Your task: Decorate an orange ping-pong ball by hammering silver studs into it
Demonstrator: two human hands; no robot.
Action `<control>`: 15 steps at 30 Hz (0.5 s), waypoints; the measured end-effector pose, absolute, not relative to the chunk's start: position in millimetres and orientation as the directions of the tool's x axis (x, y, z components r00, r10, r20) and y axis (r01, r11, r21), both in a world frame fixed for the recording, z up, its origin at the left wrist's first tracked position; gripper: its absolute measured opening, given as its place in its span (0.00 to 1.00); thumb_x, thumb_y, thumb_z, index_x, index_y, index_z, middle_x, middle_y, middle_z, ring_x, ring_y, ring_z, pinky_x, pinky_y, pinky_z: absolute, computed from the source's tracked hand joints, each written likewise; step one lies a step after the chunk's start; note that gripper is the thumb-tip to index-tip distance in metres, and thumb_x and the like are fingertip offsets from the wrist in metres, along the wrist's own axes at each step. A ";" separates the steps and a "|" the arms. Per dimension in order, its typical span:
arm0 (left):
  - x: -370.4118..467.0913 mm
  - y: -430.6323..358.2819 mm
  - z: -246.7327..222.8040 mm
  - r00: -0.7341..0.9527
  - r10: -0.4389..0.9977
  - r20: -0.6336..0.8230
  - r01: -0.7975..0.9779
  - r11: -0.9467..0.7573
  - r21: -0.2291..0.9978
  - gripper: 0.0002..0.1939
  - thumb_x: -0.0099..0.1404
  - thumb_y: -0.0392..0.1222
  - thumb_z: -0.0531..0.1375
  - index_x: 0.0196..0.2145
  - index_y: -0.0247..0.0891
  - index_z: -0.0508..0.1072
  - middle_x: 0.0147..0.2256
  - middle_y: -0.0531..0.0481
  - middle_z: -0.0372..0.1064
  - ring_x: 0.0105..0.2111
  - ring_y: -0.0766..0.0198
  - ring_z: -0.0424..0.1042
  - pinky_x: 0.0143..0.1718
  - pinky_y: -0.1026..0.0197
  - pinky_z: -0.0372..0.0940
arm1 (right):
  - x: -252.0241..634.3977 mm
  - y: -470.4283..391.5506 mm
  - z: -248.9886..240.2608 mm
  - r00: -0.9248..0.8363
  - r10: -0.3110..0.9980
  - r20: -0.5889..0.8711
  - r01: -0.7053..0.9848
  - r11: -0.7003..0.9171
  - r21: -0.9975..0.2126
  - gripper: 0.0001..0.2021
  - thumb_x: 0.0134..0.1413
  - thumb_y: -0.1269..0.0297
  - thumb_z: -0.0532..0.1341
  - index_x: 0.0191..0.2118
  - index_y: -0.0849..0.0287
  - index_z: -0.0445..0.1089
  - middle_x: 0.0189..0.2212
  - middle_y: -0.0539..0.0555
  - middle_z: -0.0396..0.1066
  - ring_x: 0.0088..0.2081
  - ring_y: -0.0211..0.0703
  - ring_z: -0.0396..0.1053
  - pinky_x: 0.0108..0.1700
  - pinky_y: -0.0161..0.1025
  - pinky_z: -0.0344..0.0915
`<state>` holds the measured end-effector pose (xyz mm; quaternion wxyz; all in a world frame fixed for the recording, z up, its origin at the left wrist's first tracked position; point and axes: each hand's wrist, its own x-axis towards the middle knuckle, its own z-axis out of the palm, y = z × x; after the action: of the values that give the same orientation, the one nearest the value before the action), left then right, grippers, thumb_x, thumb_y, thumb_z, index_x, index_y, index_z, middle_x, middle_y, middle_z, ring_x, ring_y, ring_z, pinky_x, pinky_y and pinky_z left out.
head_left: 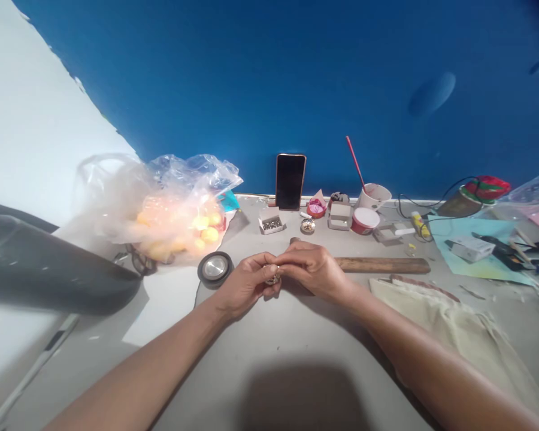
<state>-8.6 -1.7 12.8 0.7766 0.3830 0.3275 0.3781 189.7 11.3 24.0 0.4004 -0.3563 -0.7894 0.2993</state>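
Observation:
My left hand (251, 280) is closed around a small round metallic piece (272, 278) near the middle of the table. The thumb and forefinger of my right hand (312, 269) pinch together at its upper edge; whether they hold something tiny there is hidden. Just left of my left hand lies a dark round dish with a silver centre (215, 267). A hammer's wooden handle (381, 265) extends to the right from behind my right hand. Beyond the hands are an open small box of metal bits (272, 222) and another round metallic piece (308, 225).
A phone (290, 181) leans on the blue wall. Plastic bags with yellow items (184, 227) and a large grey cylinder (58, 263) occupy the left. Behind and right are a white cup (376, 196), a red-sided tub (365, 220), cloth (449, 329) and blue paper (467, 263) with tools.

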 end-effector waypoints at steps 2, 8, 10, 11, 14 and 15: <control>-8.7 -1.4 12.9 0.505 0.834 -0.222 -0.331 0.425 0.842 0.17 0.61 0.51 0.72 0.35 0.34 0.75 0.23 0.52 0.66 0.22 0.67 0.65 0.25 0.63 0.55 | 192.4 11.2 21.8 -0.442 0.778 0.446 0.369 0.612 -0.700 0.07 0.66 0.63 0.65 0.43 0.53 0.82 0.35 0.54 0.79 0.39 0.41 0.74 0.41 0.35 0.68; -8.0 -2.8 16.1 0.516 0.823 -0.238 -0.419 0.485 0.768 0.19 0.64 0.52 0.68 0.42 0.31 0.79 0.27 0.47 0.71 0.23 0.63 0.69 0.24 0.62 0.59 | 197.7 14.3 23.8 -0.438 0.757 0.485 0.424 0.649 -0.632 0.07 0.67 0.67 0.63 0.38 0.58 0.79 0.35 0.54 0.77 0.39 0.41 0.73 0.43 0.37 0.67; -8.5 -3.1 17.0 0.514 0.820 -0.252 -0.440 0.504 0.743 0.17 0.64 0.48 0.68 0.44 0.31 0.80 0.32 0.42 0.75 0.25 0.61 0.72 0.25 0.61 0.60 | 199.1 15.7 26.3 -0.432 0.771 0.467 0.431 0.632 -0.644 0.06 0.66 0.70 0.63 0.37 0.58 0.77 0.34 0.53 0.77 0.39 0.41 0.73 0.44 0.37 0.67; -8.8 -3.0 17.4 0.511 0.820 -0.256 -0.446 0.508 0.737 0.16 0.64 0.46 0.68 0.44 0.31 0.80 0.34 0.41 0.76 0.26 0.60 0.73 0.25 0.61 0.61 | 199.9 15.9 27.3 -0.435 0.770 0.466 0.446 0.635 -0.631 0.06 0.66 0.70 0.62 0.39 0.58 0.77 0.35 0.53 0.77 0.39 0.41 0.73 0.44 0.37 0.67; -9.8 -2.6 18.1 0.510 0.824 -0.247 -0.460 0.504 0.731 0.15 0.65 0.43 0.67 0.45 0.30 0.80 0.34 0.40 0.76 0.27 0.60 0.74 0.25 0.61 0.61 | 202.4 14.4 28.5 -0.483 0.718 0.501 0.544 0.694 -0.472 0.08 0.68 0.70 0.61 0.44 0.56 0.78 0.37 0.54 0.78 0.40 0.42 0.73 0.41 0.36 0.66; -10.1 -2.4 18.2 0.518 0.821 -0.239 -0.459 0.503 0.732 0.15 0.65 0.42 0.66 0.46 0.29 0.80 0.34 0.40 0.75 0.27 0.60 0.73 0.26 0.61 0.61 | 203.2 13.4 28.6 -0.508 0.684 0.523 0.579 0.721 -0.381 0.09 0.68 0.70 0.61 0.45 0.56 0.79 0.37 0.54 0.77 0.40 0.42 0.73 0.39 0.35 0.65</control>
<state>-10.1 -2.4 18.2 0.8154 0.3070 0.2946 0.3925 203.2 13.4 28.6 0.3357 -0.3653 -0.8647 0.0784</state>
